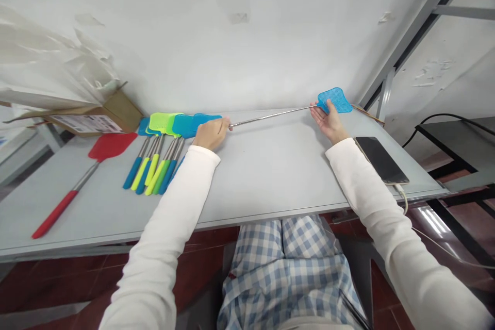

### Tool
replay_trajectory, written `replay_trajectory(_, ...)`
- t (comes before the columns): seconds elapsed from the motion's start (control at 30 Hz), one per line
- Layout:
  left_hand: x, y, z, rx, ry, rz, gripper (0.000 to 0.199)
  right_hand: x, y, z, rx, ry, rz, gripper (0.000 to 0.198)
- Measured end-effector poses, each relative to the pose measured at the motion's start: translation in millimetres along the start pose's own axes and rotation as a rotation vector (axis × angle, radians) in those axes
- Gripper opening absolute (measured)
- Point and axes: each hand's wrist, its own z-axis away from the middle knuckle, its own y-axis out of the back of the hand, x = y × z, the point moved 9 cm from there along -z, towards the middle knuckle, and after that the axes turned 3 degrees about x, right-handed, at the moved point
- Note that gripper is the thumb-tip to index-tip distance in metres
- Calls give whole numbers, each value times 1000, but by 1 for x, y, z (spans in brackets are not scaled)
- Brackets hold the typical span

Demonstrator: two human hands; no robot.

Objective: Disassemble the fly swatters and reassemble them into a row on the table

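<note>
Step in hand: telescoping. Your left hand (211, 133) is clenched on the handle end at frame centre; right hand's (328, 119) fingers pinch the blue fly swatter (334, 100) head, upper right, rod extended above the counter (266, 170). Next, likely push ends together, in line.

A pale grey worktop (266, 175) runs along a white wall. Near its left end a red fly swatter (79, 178) lies slanting toward the near edge. Just right of it, a bunch of fly swatters (162, 152) with blue, yellow and green handles lies fanned, heads toward the far edge. A cardboard box (96, 116) sits at the far left corner. A dark phone (381, 160) lies by the right edge, its cable dropping off the near edge.
</note>
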Motion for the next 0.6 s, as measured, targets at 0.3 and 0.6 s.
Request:
replay_trajectory(0.3,-6,-9,-3,-1,184,-233,62,2,7,-7,52,66,-31,10)
replay_trajectory(0.6,69,-18,9,-53,90,-268,62,28,-57,58,-107,164,40,17)
